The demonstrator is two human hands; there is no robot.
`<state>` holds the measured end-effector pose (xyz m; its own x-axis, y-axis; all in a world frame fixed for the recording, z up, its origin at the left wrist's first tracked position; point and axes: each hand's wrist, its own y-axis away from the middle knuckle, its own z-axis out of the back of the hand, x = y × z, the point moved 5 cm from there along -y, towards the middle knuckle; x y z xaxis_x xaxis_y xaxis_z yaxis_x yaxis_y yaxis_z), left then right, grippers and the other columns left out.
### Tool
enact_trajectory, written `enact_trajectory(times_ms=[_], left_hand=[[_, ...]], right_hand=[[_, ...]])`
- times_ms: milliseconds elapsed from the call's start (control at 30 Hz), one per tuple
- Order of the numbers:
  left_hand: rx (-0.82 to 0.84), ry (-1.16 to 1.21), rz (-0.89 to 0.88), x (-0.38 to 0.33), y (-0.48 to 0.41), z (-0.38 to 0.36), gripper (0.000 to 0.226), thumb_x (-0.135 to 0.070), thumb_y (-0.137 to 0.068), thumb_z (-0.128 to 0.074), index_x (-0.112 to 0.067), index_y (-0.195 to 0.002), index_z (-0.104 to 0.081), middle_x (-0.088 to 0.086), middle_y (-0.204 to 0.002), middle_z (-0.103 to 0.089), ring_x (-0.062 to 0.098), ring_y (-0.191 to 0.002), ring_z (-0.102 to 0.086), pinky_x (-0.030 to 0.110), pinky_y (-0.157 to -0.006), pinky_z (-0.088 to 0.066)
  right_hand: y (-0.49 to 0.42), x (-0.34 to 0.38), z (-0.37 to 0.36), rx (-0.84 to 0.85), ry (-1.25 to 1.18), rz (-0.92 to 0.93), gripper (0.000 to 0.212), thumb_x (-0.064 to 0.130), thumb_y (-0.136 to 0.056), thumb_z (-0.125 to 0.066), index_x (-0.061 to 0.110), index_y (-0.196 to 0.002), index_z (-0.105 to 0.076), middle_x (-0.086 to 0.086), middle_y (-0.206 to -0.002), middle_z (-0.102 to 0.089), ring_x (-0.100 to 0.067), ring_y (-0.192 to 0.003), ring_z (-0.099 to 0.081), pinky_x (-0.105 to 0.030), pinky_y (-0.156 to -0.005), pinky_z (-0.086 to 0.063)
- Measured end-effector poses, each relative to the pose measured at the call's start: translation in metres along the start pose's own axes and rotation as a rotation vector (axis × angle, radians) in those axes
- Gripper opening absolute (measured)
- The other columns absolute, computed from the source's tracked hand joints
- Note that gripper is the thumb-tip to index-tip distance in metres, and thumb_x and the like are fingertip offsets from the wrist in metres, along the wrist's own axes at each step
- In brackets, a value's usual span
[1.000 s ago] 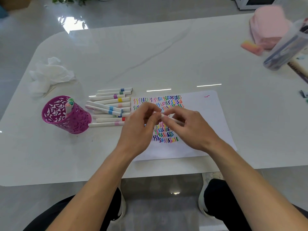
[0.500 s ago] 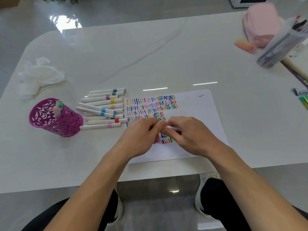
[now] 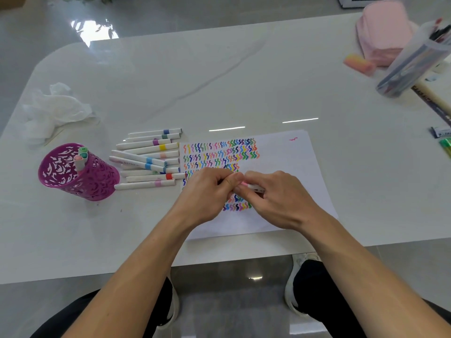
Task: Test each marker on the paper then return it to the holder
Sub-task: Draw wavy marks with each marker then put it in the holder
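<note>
Marker holder [image 3: 78, 172] stands well left of the paper [image 3: 305, 167], loose markers [image 3: 148, 162] just beside its left edge. Over the paper we find the left hand [image 3: 207, 191] pinching one end of the pink-banded marker [image 3: 253, 187], right hand [image 3: 275, 198] gripping its barrel. Risk, we judge: a jerked pull smearing ink.

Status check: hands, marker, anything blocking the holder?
Left hand and right hand pinch one pink-banded marker over the paper. Purple holder stands at left, a few markers inside. Loose markers lie between paper and holder.
</note>
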<state>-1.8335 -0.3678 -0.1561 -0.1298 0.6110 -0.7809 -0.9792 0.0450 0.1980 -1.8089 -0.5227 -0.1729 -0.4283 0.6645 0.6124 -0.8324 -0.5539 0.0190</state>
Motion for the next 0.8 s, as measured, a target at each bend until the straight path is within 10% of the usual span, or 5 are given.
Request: enact_trajectory(times_ms=[300,467,600,800], left_hand=[[-0.083,-0.033,0.018,0.004,0.000,0.005,0.038,-0.037,-0.101,-0.058,-0.023,-0.067,-0.068,-0.005,-0.054,-0.056,0.006,-0.048,-0.046,0.014,-0.046,-0.035],[-0.202,-0.078,0.044,0.005,0.001,0.008,0.040,-0.043,-0.103,-0.050,-0.026,-0.068,-0.060,-0.004,-0.057,-0.057,0.010,-0.050,-0.051,0.024,-0.051,-0.040],[-0.290,-0.130,0.089,0.012,0.003,0.013,0.040,-0.045,-0.104,-0.046,-0.018,-0.079,-0.062,-0.002,-0.064,-0.062,0.015,-0.061,-0.059,0.036,-0.057,-0.046],[-0.255,-0.213,0.112,0.019,0.003,0.011,0.013,-0.042,-0.101,-0.055,-0.032,-0.093,-0.059,-0.014,-0.064,-0.057,0.000,-0.058,-0.054,0.017,-0.050,-0.033]], right_hand=[[-0.003,0.000,-0.004,-0.038,-0.016,-0.066,0.055,0.066,-0.099,-0.048,0.031,-0.058,-0.038,0.006,-0.046,-0.041,-0.015,-0.048,-0.041,-0.031,-0.049,-0.029],[-0.008,-0.002,-0.006,0.019,-0.085,-0.132,0.036,0.064,-0.101,-0.043,0.030,-0.093,-0.049,0.010,-0.061,-0.059,-0.008,-0.053,-0.054,-0.032,-0.053,-0.042],[-0.011,-0.012,-0.004,-0.033,-0.342,-0.187,0.019,0.025,-0.109,-0.044,0.037,-0.117,-0.032,0.015,-0.072,-0.060,0.018,-0.081,-0.063,-0.013,-0.057,-0.043],[-0.020,-0.016,0.006,-0.184,-0.805,-0.275,0.025,0.010,-0.106,-0.039,0.027,-0.113,-0.057,-0.008,-0.106,-0.068,-0.023,-0.061,-0.065,-0.034,-0.060,-0.056]])
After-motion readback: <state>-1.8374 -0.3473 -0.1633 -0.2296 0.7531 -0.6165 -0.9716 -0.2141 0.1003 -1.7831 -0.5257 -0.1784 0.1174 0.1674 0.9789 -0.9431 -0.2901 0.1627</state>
